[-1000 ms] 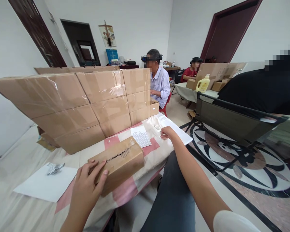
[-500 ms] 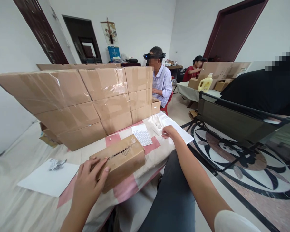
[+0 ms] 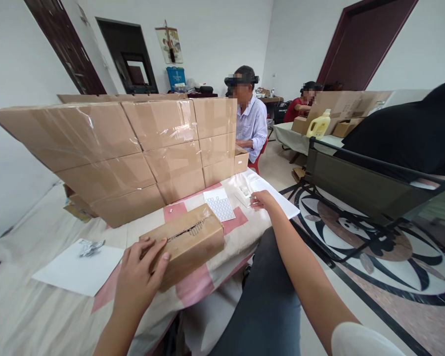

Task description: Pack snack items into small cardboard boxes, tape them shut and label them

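My left hand lies on the near left end of a taped cardboard box, its fingers apart on the top and side. At the right, my right hand has bent fingers drawn together at the edge of a small white tray-like container; anything between the fingertips is too small to make out. Between the box and that container lies a white sheet with rows of small printed rectangles. A plain white sheet extends under and beyond my right hand.
A wall of taped cartons stands along the table's far side. Crumpled silvery pieces sit on a white paper at left. Behind the cartons a person in a light shirt sits. A folding chair stands right.
The camera view has shifted slightly. My left hand stays on the box and my right hand remains at the small white container, with little movement.
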A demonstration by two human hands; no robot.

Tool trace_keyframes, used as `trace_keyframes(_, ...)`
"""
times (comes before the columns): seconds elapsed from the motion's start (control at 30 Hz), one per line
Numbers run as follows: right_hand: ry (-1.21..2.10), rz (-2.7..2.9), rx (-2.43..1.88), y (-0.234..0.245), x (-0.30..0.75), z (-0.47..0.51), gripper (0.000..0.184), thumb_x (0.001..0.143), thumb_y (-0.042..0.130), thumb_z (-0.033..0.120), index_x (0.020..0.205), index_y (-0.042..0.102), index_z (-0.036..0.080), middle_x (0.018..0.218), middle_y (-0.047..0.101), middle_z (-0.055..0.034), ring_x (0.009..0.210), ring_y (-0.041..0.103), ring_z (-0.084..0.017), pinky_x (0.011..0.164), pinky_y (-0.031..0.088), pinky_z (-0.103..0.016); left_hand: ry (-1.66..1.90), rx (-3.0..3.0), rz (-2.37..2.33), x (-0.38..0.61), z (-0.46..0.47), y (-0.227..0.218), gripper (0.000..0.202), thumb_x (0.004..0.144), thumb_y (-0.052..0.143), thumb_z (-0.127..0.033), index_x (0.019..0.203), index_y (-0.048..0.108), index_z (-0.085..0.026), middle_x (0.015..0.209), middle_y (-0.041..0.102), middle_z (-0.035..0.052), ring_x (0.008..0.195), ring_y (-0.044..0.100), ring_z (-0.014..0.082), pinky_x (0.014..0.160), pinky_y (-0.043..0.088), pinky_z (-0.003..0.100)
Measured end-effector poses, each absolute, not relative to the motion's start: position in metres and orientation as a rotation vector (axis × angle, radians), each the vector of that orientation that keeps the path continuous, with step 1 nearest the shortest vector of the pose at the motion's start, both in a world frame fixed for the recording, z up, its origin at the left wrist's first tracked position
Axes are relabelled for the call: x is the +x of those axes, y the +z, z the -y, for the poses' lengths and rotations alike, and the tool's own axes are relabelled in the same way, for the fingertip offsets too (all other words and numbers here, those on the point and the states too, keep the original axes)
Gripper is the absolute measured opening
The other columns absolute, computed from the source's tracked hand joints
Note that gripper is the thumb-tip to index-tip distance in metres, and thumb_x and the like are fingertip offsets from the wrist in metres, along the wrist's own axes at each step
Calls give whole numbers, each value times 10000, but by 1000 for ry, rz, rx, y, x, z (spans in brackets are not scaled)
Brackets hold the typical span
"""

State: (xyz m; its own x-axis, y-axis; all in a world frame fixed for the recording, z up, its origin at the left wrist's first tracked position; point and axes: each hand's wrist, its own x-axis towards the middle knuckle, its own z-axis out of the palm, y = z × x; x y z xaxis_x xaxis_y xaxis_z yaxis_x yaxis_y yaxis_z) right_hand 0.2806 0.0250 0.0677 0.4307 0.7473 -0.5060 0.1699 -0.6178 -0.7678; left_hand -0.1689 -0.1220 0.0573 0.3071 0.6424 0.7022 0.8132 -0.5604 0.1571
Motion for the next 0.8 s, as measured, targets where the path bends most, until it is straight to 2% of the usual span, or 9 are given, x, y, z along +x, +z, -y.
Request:
trace_keyframes(0.17,1245,725,-2096,65,279,-27,363,999,653,374,1288,624,155,1240,661,-101,1029,683,-214,866,607,-409,-1100,-2345,1339,-168,123,59,348,1005,535,-358,1228,702,-150,1147,591,144,1178,570,339,1000,483,509)
trace_keyframes(0.43,1281,733,-2115,68,279,-21,336,1009,640,385,1242,633,143,1120,685,-78,895,692,-171,760,614,-340,-1131,-2343,1371,-167,124,60,338,1006,528,-382,1215,708,-187,1130,598,131,1188,578,330,1016,487,502)
trace_keyframes(0.63,1301,734,-2143,72,275,-17,365,1016,619,421,1256,628,147,1132,689,-83,918,696,-183,793,612,-366,-1136,-2340,1376,-167,124,60,342,1004,527,-394,1209,716,-196,1134,604,131,1178,584,328,1015,490,502)
trace_keyframes(0.8,1345,734,-2167,73,271,-18,389,1040,561,468,1247,625,146,1059,700,-70,844,697,-166,745,609,-345,-1133,-2340,1347,-166,124,61,334,1007,526,-374,1204,711,-177,1132,596,134,1173,582,328,1008,482,488)
